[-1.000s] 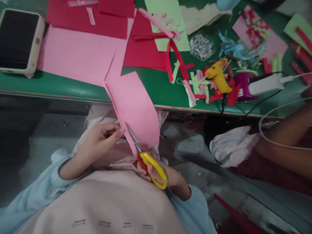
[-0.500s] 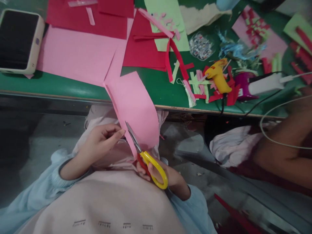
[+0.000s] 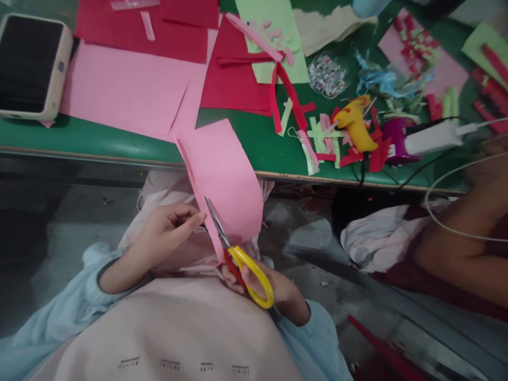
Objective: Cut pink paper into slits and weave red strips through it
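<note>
A sheet of pink paper (image 3: 226, 174) curves down from the table edge over my lap. My left hand (image 3: 170, 230) pinches its left edge between thumb and fingers. In my right hand (image 3: 254, 283) is a pair of scissors (image 3: 254, 275) with one yellow and one red handle loop. The blades straddle the paper near its left edge, close to my left fingertips, and a narrow pink strip hangs partly cut along that side. Part of the lower blade is hidden behind the paper.
On the green table (image 3: 151, 148) lie a phone (image 3: 29, 66), red sheets (image 3: 238, 87), a yellow glue gun (image 3: 357, 127), a bag of small beads (image 3: 327, 75) and scattered paper strips. Another person's arm (image 3: 468, 233) is at the right, near a pale cable.
The pink sheet has shifted slightly to the right and bulges a little more. Both hands and the scissors are almost where they were.
</note>
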### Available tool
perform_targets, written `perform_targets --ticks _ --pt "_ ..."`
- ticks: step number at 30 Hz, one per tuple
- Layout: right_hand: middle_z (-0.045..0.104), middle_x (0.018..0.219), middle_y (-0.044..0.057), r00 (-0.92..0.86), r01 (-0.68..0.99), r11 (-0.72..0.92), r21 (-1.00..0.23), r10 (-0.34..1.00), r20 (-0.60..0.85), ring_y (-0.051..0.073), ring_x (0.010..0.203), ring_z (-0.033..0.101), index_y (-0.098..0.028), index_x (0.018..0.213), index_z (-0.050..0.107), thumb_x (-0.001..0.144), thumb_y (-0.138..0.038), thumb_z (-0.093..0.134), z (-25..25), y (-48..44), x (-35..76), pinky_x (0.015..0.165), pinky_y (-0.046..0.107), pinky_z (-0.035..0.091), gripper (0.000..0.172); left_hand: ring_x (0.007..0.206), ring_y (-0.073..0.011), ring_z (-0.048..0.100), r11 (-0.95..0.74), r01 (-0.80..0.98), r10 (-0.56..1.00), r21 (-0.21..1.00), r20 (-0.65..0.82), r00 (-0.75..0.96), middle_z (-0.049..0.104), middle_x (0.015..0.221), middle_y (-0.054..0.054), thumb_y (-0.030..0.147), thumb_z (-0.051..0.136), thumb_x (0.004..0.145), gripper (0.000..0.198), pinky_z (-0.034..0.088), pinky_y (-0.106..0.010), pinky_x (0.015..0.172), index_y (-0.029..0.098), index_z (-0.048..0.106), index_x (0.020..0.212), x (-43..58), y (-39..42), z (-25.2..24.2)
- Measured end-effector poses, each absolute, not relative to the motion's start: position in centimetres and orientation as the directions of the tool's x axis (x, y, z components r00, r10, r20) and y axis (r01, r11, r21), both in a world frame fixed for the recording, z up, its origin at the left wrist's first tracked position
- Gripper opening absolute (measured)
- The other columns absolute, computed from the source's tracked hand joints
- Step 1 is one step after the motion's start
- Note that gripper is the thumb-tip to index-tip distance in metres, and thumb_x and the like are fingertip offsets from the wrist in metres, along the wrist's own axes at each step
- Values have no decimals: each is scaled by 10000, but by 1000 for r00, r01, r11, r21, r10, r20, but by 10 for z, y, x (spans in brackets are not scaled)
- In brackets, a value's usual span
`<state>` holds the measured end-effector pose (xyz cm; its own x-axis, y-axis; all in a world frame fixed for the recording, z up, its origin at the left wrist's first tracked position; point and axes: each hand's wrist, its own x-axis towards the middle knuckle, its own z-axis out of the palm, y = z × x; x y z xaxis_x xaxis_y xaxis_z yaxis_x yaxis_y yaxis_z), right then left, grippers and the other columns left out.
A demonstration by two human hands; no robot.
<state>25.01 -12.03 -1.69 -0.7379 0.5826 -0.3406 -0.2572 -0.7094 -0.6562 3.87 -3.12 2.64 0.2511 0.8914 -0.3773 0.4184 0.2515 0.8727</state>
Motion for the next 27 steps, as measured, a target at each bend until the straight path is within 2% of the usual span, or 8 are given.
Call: perform_targets --ticks 5,10,17,21,27 --pt "358 793 -29 -733 -255 -738 -625 569 -372 84 593 308 -211 1051 461 844 -760 545 -19 -122 250 547 269 244 592 438 -96 363 231 428 891 874 -367 267 437 452 50 374 579 840 309 274 -224 422 195 584 588 39 -31 24" --pt "365 788 -34 -718 -282 -711 -645 602 -350 74 585 306 -211 1008 449 858 -747 541 -19 -123 248 542 259 248 565 440 -95 355 229 429 893 874 -364 265 428 454 51 389 570 847 314 269 -221 418 192 586 603 39 -32 23" --pt "368 793 -29 -726 -303 -718 -626 600 -337 72 593 318 -216 1082 479 890 -709 535 -20 -123 249 528 247 247 532 437 -89 344 230 426 890 875 -366 271 421 456 56 385 563 849 303 255 -216 411 186 599 623 38 -32 21" --pt "364 778 -39 -728 -296 -729 -617 591 -349 66 579 311 -220 1055 468 868 -714 568 -14 -119 248 513 243 239 537 434 -89 346 238 424 887 874 -374 272 426 454 57 384 564 851 301 261 -217 413 187 602 626 38 -32 22" --pt "391 761 -48 -727 -312 -781 -542 563 -392 55 570 307 -214 1029 465 803 -716 655 -14 -118 246 501 236 237 583 439 -89 348 239 422 885 875 -375 276 431 462 57 391 569 852 303 267 -218 419 187 609 631 38 -32 21"
